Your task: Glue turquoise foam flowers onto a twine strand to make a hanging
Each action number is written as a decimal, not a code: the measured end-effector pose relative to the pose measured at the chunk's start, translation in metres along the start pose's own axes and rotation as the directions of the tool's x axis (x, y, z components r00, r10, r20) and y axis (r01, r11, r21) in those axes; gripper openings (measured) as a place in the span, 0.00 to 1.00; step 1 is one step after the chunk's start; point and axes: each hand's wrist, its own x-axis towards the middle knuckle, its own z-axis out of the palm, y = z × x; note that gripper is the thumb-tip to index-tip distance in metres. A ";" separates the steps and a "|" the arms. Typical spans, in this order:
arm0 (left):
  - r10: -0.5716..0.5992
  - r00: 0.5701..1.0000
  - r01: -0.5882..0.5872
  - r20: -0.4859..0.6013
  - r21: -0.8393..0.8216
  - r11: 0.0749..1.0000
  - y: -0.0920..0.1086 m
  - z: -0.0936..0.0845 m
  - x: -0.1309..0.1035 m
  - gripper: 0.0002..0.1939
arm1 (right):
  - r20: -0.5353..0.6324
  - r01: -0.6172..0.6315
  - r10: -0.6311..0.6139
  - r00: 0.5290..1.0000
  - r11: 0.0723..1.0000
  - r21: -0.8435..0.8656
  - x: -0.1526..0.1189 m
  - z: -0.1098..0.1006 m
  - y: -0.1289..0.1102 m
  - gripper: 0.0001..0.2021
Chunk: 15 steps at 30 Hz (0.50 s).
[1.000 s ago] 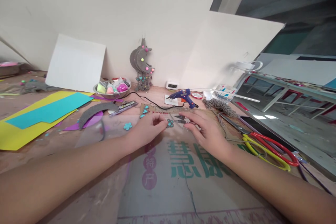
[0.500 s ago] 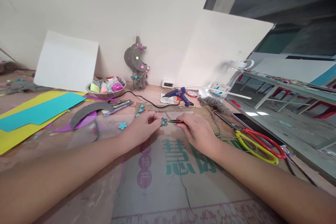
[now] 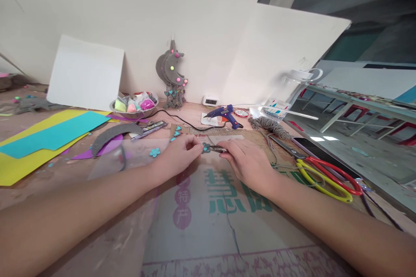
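Flower piece point(image 3: 206, 148), small, grey and teal, sits at the tips of the left hand point(image 3: 182, 153), whose grip is pinched together on its near side. From the opposite side, the right hand point(image 3: 248, 160) has its grip closed on a slim metal tool point(image 3: 218, 149), the tool's tips reaching the flower piece. Both hands are above printed cardboard point(image 3: 208, 233) on the counter point(image 3: 194, 111). A loose teal flower point(image 3: 155, 152) lies left of the left hand; scissors point(image 3: 287, 147) lie right of the right hand, and a glue gun point(image 3: 227, 117) rests beyond.

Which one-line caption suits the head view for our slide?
Left hand holds a small flower piece while the right hand works metal tweezers.
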 end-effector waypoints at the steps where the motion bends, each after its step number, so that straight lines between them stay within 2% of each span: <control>1: 0.003 1.000 -0.003 -0.001 0.001 1.000 0.000 0.000 0.000 0.09 | 0.001 0.002 -0.002 1.000 1.000 -0.010 0.000 0.000 0.000 0.13; 15: -0.009 1.000 0.009 0.004 0.009 1.000 0.002 0.000 -0.002 0.08 | 0.028 0.011 -0.010 1.000 0.998 -0.055 0.001 0.000 0.000 0.13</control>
